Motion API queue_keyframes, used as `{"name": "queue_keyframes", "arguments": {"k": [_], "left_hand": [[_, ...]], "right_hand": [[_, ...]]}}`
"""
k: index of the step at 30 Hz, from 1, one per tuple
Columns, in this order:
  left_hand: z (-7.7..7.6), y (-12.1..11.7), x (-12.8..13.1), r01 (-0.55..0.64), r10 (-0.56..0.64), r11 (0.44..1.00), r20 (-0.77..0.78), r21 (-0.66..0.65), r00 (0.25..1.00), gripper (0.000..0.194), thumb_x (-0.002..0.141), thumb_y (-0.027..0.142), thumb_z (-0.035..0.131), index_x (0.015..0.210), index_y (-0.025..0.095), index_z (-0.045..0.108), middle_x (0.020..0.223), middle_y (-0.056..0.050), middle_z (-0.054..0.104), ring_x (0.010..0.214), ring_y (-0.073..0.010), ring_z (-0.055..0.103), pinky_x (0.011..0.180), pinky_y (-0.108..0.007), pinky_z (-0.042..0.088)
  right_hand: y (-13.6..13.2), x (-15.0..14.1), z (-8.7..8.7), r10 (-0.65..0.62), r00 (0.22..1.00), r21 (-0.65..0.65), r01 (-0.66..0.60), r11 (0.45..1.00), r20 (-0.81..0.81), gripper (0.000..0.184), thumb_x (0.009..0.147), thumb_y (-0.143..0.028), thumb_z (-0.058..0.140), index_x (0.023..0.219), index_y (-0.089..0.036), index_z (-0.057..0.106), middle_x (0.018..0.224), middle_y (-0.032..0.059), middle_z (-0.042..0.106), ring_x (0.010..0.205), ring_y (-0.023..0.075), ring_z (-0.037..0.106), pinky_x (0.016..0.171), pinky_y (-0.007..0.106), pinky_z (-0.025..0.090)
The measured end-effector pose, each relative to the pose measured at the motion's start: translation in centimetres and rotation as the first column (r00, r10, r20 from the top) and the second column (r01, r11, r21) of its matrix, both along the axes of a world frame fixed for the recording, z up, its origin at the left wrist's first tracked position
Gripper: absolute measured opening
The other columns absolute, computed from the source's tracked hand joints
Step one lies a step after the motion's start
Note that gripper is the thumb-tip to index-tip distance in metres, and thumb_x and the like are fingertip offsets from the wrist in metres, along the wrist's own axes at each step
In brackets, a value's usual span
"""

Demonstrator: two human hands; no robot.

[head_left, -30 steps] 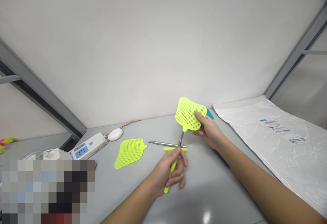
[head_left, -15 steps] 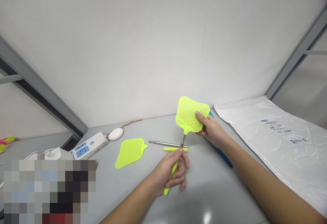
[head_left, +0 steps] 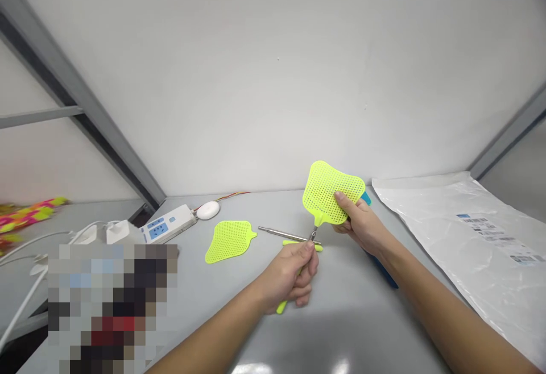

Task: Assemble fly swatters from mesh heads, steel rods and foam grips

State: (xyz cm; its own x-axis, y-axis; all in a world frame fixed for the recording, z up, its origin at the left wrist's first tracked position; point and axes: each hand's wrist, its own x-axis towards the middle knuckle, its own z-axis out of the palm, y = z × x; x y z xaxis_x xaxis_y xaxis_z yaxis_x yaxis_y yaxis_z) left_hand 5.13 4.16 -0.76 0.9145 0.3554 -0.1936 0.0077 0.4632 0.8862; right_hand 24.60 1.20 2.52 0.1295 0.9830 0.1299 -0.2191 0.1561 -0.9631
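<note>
A yellow-green fly swatter [head_left: 326,189] with a perforated head is held up over the table, tilted, with a short metal rod joining head and handle. My right hand [head_left: 360,220] pinches the head by its lower right part, thumb in front. Lower down, my left hand [head_left: 294,277] is wrapped round the green handle, whose end sticks out below the fingers. A second perforated swatter head [head_left: 230,240] lies loose on the table to the left. Between it and my hands lie a metal telescopic rod [head_left: 281,233] and a green handle [head_left: 290,242], partly hidden by my left hand.
A white plastic mailing bag [head_left: 447,237] with a label lies at right. Something blue [head_left: 386,271] is partly under my right arm. At left are a power strip [head_left: 166,226], a white oval device [head_left: 208,210], cables and a pixelated area. A wall stands behind.
The view has shifted, so everything sits a little differently in frame. My left fingers have closed more fully round the handle. My right hand keeps its hold on the head.
</note>
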Motion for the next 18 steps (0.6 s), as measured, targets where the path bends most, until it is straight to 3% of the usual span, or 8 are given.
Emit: {"name": "queue_keyframes", "arguments": {"k": [6, 8, 12, 14, 18], "left_hand": [[-0.2, -0.3, 0.2, -0.034, 0.031, 0.999, 0.073, 0.038, 0.997, 0.041, 0.091, 0.056, 0.042, 0.072, 0.019, 0.046, 0.038, 0.013, 0.021, 0.029, -0.0045, 0.016, 0.04, -0.021, 0.035], [-0.2, -0.3, 0.2, -0.075, 0.07, 0.996, 0.103, 0.05, 0.992, 0.041, 0.091, 0.055, 0.042, 0.072, 0.019, 0.047, 0.038, 0.013, 0.024, 0.029, -0.0046, 0.018, 0.041, -0.022, 0.036], [-0.2, -0.1, 0.1, -0.136, 0.125, 0.988, 0.145, 0.07, 0.981, 0.041, 0.091, 0.053, 0.04, 0.073, 0.018, 0.049, 0.04, 0.012, 0.028, 0.028, -0.0053, 0.023, 0.042, -0.023, 0.039], [-0.2, -0.1, 0.0, -0.133, 0.121, 0.989, 0.159, 0.068, 0.98, 0.041, 0.091, 0.053, 0.039, 0.073, 0.018, 0.049, 0.042, 0.011, 0.03, 0.028, -0.0053, 0.024, 0.042, -0.023, 0.04], [-0.4, -0.1, 0.1, -0.121, 0.111, 0.992, 0.185, 0.043, 0.976, 0.036, 0.091, 0.051, 0.04, 0.078, 0.018, 0.05, 0.048, 0.01, 0.034, 0.031, -0.0054, 0.026, 0.042, -0.024, 0.042]], "right_hand": [[-0.3, 0.3, -1.0, -0.142, 0.985, -0.003, 0.143, 0.99, 0.101, 0.039, 0.087, -0.057, 0.051, 0.071, -0.021, 0.046, 0.056, -0.0049, 0.038, 0.046, 0.0084, 0.03, 0.043, 0.025, 0.025], [-0.5, -0.3, -1.2, -0.052, 0.971, 0.014, 0.05, 0.999, 0.235, 0.045, 0.09, -0.06, 0.042, 0.068, -0.021, 0.046, 0.057, -0.0032, 0.041, 0.048, 0.0101, 0.035, 0.047, 0.027, 0.029], [-1.1, -2.7, -1.3, 0.136, 0.858, -0.059, -0.123, 0.991, 0.496, 0.038, 0.091, -0.053, 0.046, 0.07, -0.021, 0.05, 0.061, -0.001, 0.051, 0.056, 0.0123, 0.044, 0.055, 0.028, 0.037], [-1.3, -3.8, -1.2, 0.148, 0.839, -0.081, -0.124, 0.989, 0.524, 0.035, 0.093, -0.05, 0.045, 0.073, -0.022, 0.051, 0.061, -0.0013, 0.054, 0.058, 0.0127, 0.047, 0.057, 0.027, 0.038], [-1.3, -4.4, -1.1, 0.039, 0.86, -0.032, -0.027, 0.999, 0.509, 0.034, 0.092, -0.049, 0.048, 0.073, -0.021, 0.052, 0.057, -0.0034, 0.048, 0.057, 0.0117, 0.044, 0.055, 0.026, 0.037]]}}
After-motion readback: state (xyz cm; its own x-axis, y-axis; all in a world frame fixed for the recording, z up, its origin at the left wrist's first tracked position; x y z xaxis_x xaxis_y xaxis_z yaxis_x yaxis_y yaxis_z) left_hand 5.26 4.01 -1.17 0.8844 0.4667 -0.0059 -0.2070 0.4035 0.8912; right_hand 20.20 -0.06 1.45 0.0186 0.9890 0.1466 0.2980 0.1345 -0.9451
